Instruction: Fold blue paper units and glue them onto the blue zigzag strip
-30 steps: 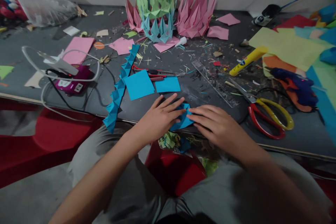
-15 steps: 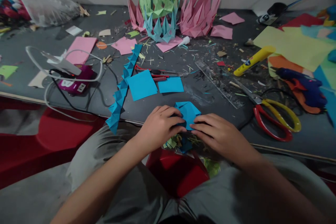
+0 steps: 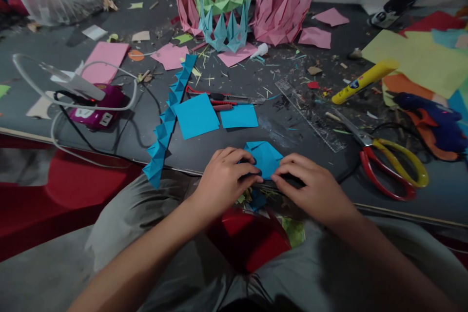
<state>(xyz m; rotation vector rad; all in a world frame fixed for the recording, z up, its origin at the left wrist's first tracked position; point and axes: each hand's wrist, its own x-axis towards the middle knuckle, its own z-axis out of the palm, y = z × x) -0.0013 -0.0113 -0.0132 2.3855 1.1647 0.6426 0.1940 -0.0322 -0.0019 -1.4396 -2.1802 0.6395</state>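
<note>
A partly folded sheet of blue paper (image 3: pixel 266 158) lies at the table's front edge, creases showing on its upper side. My left hand (image 3: pixel 229 173) is closed on its left side, fingertips pressing the paper. At the right edge, my right hand (image 3: pixel 305 178) pinches the paper between thumb and fingers. Just beyond are two blue paper squares (image 3: pixel 196 116), one partly under a cutter knife (image 3: pixel 226 97) or beside it. To the left runs a zigzag strip of folded blue paper (image 3: pixel 166 129), its near end over the table edge.
Red-and-yellow-handled scissors (image 3: pixel 393 168), a clear ruler (image 3: pixel 310 116), a yellow glue tube (image 3: pixel 365 81) and a blue glue gun (image 3: pixel 433 119) lie right. A purple power adapter (image 3: pixel 97 107) with cables sits left. Folded paper crowns (image 3: pixel 283 14) stand at the back. Paper scraps litter the table.
The view has shifted slightly. My right hand has moved a little to the right along the paper's edge, its thumb and fingers now pinching there; my left hand stays on the left side.
</note>
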